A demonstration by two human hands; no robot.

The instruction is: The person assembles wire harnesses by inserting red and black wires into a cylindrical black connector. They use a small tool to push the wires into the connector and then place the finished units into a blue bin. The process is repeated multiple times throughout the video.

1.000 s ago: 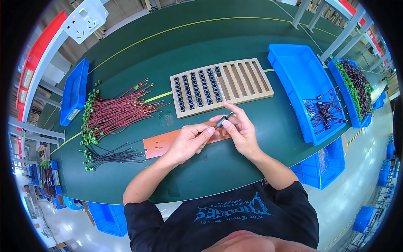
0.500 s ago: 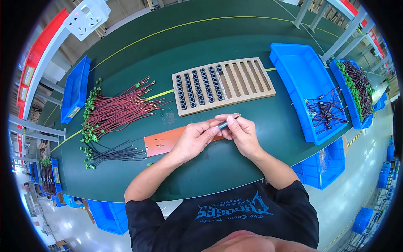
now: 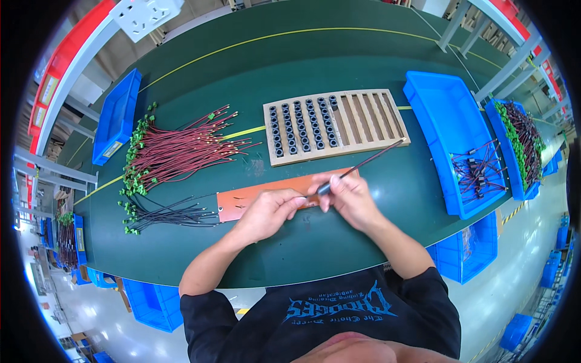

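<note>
My right hand (image 3: 352,202) pinches a short black cylinder (image 3: 324,189), slightly tilted. A thin dark red wire (image 3: 374,158) runs out of its far end, up and to the right, toward the corner of the wooden rack. At the cylinder's near end my left hand (image 3: 266,213) has its thumb and fingertips closed on a thin dark wire end. Both hands are above an orange strip (image 3: 257,192) that bears small dark marks or bits. Inside the wooden rack (image 3: 339,154) similar black cylinders stand in rows on the left; the slots to the right are bare.
Dark red wires (image 3: 181,152) with green ends lie left, black wires (image 3: 175,213) below them. A blue tray (image 3: 439,136) at right holds wires with black pieces; another blue tray (image 3: 511,181) beyond holds more wires. A blue bin (image 3: 118,112) stands far left, near shelf posts.
A long length of wire now sticks out of the cylinder to the upper right. My left hand has drawn away from the cylinder, leftward and down. The whole view has shifted slightly.
</note>
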